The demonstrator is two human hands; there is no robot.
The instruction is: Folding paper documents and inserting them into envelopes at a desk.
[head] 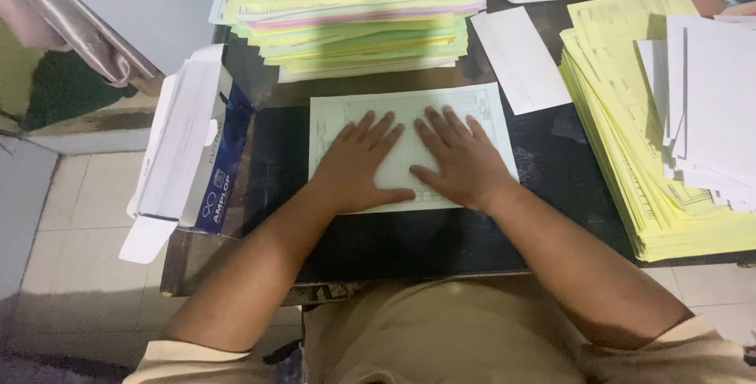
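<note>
Seen from above, both forearms reach forward from the bottom edge and angle inward; the left hand [358, 165] and right hand [459, 162] lie palm down, side by side, on a pale green form [409, 99] in the middle of a dark bench [441, 242]; fingers are spread flat and point away from the body, thumbs nearly touching; neither grip closes on anything, both only press the sheet; a coloured paper stack [354, 22] sits beyond, a yellow stack [630, 163] to the right, an open white box [185, 144] at the left edge.
</note>
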